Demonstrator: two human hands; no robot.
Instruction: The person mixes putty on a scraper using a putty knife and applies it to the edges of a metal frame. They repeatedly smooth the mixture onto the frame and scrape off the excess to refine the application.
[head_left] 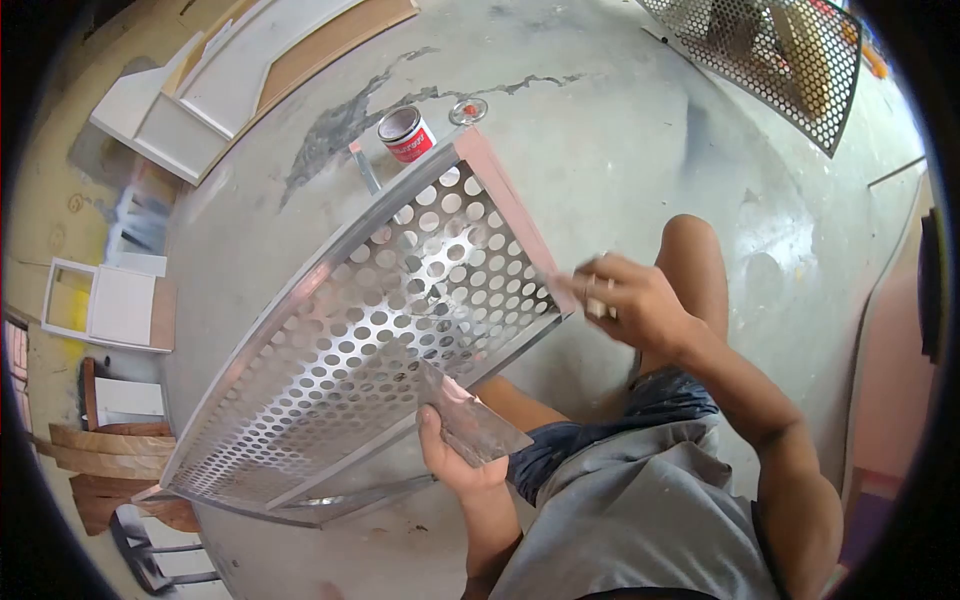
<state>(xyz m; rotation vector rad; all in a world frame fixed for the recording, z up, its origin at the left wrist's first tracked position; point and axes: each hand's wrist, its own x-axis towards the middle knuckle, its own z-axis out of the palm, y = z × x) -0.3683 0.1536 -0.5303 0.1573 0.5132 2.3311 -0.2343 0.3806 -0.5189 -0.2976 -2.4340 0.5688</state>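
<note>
My left hand (462, 462) grips a flat metal plate (470, 425) with a smear of pink putty on its upper edge. Before me a perforated metal panel (380, 330) with a grey frame stands tilted. Pink putty (505, 195) coats the short frame bar at its upper right, and thinner pink patches show along the long bar. At the lower end of that coated bar is my right hand (625, 300), slightly blurred, with its fingers closed together. Whatever sits between those fingers is hidden.
Behind the panel's top corner stand an open can (407, 135) with a red label and its lid (468, 111). A strip-like tool (365, 167) leans near the can. Another perforated panel (790, 60) is at upper right. White cabinet parts (190, 120) and wood pieces (110, 450) line the left.
</note>
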